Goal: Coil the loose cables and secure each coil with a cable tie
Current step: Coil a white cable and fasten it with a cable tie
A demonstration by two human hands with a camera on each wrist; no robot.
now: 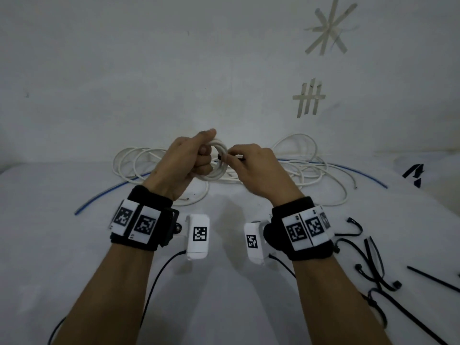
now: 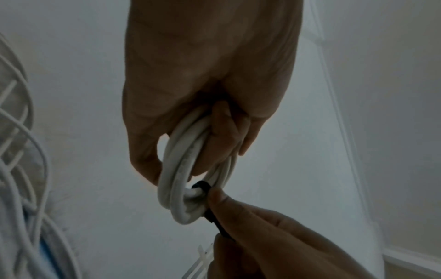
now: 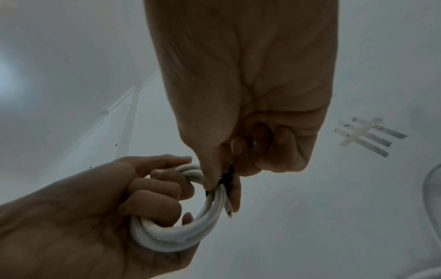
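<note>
Your left hand (image 1: 183, 160) is up off the white table (image 1: 224, 295), and its fingers curl tight around one small white coil (image 1: 219, 159) of cable. In the left wrist view, about three white loops (image 2: 176, 181) sit side by side in that grip. Your right hand (image 1: 258, 168) is just beside it, and its thumb and fingers pinch one black cable tie (image 2: 207, 205) that wraps around the coil. In the right wrist view the tie (image 3: 227, 177) is mostly hidden by your fingers.

Behind your hands, loose white cables (image 1: 306, 168) lie in a messy pile on the table; they cross too much to count. One blue cable (image 1: 109, 195) runs under the pile from left to right.

By your right wrist lie more black cable ties (image 1: 373, 265), maybe five or six, some bent into hooks. They overlap, so you cannot count them for sure.

On the wall are two tape marks: one star shape (image 1: 329, 28) and one fence shape (image 1: 308, 98).
</note>
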